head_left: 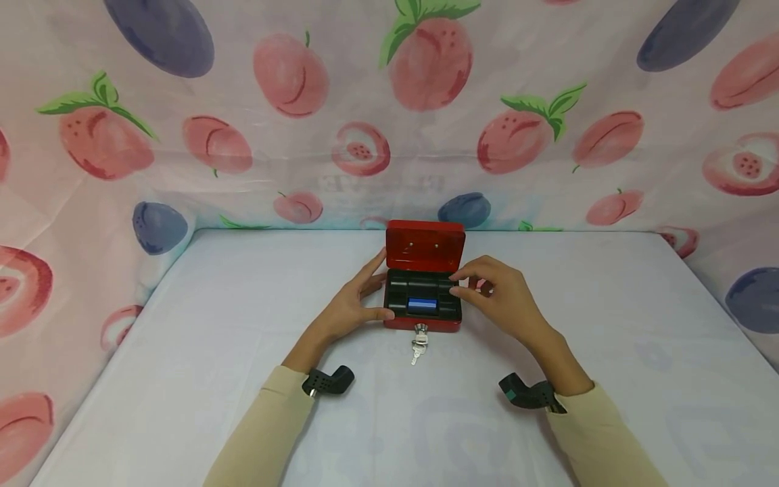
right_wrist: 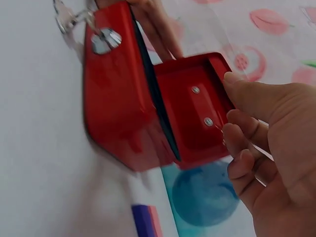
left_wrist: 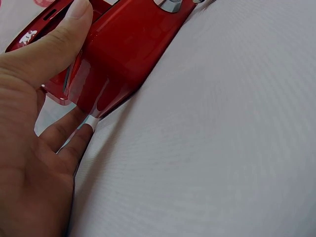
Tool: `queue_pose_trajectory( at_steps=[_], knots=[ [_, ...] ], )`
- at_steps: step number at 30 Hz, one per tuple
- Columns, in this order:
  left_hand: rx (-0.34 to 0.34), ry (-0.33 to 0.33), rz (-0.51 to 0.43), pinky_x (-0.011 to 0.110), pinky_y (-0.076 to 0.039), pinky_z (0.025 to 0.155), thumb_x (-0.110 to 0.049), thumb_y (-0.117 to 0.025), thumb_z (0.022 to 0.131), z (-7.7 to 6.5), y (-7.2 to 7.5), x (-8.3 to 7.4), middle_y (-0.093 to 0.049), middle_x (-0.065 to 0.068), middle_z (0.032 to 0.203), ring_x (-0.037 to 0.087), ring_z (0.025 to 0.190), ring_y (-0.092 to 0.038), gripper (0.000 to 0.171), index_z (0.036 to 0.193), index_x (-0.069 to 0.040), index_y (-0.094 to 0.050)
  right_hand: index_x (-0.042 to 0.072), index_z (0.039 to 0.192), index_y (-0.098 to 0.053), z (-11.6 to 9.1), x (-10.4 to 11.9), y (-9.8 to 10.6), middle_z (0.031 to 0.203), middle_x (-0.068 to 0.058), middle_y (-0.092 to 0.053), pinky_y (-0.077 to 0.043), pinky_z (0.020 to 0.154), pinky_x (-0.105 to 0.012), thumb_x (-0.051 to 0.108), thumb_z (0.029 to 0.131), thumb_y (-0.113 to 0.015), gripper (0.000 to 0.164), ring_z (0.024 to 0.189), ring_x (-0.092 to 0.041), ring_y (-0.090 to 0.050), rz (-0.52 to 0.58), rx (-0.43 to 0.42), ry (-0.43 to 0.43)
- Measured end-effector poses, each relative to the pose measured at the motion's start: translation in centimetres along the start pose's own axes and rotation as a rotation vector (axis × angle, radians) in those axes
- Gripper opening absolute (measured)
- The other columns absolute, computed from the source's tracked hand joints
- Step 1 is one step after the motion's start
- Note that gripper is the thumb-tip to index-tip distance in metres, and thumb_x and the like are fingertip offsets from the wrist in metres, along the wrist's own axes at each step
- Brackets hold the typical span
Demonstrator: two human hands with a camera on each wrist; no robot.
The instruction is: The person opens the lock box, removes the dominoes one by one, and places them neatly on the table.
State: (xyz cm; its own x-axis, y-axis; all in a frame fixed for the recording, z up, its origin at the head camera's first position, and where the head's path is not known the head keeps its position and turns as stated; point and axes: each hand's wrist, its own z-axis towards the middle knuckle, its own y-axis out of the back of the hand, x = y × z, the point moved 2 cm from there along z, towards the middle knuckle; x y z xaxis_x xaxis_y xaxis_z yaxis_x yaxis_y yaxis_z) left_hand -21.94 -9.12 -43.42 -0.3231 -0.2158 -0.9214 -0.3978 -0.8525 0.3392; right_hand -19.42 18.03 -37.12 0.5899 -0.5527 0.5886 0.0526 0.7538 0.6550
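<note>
A small red cash box point(head_left: 422, 325) stands on the table with its lid point(head_left: 425, 245) raised. Its black inner tray point(head_left: 398, 287) holds a blue block point(head_left: 422, 306) in the front middle. A silver lock with a small bunch of keys point(head_left: 418, 350) hangs at the front. My left hand point(head_left: 349, 304) holds the box's left side, thumb over the front corner and fingers behind it. By the tray's right edge is my right hand point(head_left: 502, 294), fingers loosely bent, thumb and index close together, with nothing visible between them.
Beside the box's right side, a small blue-and-pink block point(right_wrist: 140, 219) lies on the white-covered table point(head_left: 377, 433), partly behind the right hand in the head view. A fruit-print curtain point(head_left: 243, 81) hangs along the table's far edge.
</note>
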Motion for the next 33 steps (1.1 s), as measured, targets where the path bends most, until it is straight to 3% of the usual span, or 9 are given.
queue_pose_trajectory(
  at_steps=[7,13,21,25,33],
  knots=[
    [0.006,0.013,-0.022,0.049,-0.029,0.109,-0.009,-0.081,0.076,0.1,0.0,-0.3,-0.02,-0.001,0.157,0.03,0.136,-0.034,0.104,0.154,-0.033,-0.015,0.012,0.097,-0.072,0.0,0.6,-1.8,0.092,0.002,-0.063,-0.045,0.055,-0.026,0.012,0.078,-0.08,0.02,0.072,-0.009,-0.051,0.014,0.049,0.027],
    [0.025,0.018,-0.049,0.052,-0.027,0.109,-0.003,-0.078,0.078,-0.4,0.1,-2.9,-0.02,0.009,0.157,0.039,0.136,-0.031,0.101,0.155,-0.018,-0.015,0.012,0.095,-0.073,-0.2,0.8,-2.7,0.093,0.003,-0.063,-0.042,0.055,-0.024,0.011,0.078,-0.08,0.018,0.069,-0.009,-0.05,0.016,0.071,0.033],
    [0.032,0.004,-0.049,0.052,-0.027,0.109,-0.003,-0.078,0.078,-0.6,0.1,-3.5,-0.02,0.011,0.157,0.04,0.135,-0.032,0.1,0.155,-0.017,-0.015,0.013,0.096,-0.073,-0.4,0.6,-3.8,0.093,0.003,-0.06,-0.049,0.064,-0.027,0.012,0.08,-0.078,0.016,0.077,-0.013,-0.052,-0.007,0.142,-0.017],
    [0.03,0.004,-0.045,0.052,-0.027,0.109,-0.003,-0.078,0.078,-0.5,0.1,-3.5,-0.019,0.011,0.157,0.039,0.136,-0.032,0.1,0.155,-0.017,-0.015,0.013,0.095,-0.073,-0.5,0.5,-4.1,0.092,0.004,-0.059,-0.053,0.072,-0.03,0.013,0.08,-0.078,0.016,0.083,-0.013,-0.055,-0.035,0.138,-0.017],
    [0.031,0.004,-0.049,0.052,-0.027,0.109,-0.003,-0.078,0.078,-0.5,0.1,-3.3,-0.02,0.01,0.157,0.039,0.136,-0.032,0.101,0.155,-0.017,-0.015,0.014,0.093,-0.074,-0.7,0.5,-4.3,0.092,0.004,-0.058,-0.054,0.076,-0.031,0.014,0.08,-0.078,0.014,0.085,-0.013,-0.056,-0.067,0.135,-0.014]
  ],
)
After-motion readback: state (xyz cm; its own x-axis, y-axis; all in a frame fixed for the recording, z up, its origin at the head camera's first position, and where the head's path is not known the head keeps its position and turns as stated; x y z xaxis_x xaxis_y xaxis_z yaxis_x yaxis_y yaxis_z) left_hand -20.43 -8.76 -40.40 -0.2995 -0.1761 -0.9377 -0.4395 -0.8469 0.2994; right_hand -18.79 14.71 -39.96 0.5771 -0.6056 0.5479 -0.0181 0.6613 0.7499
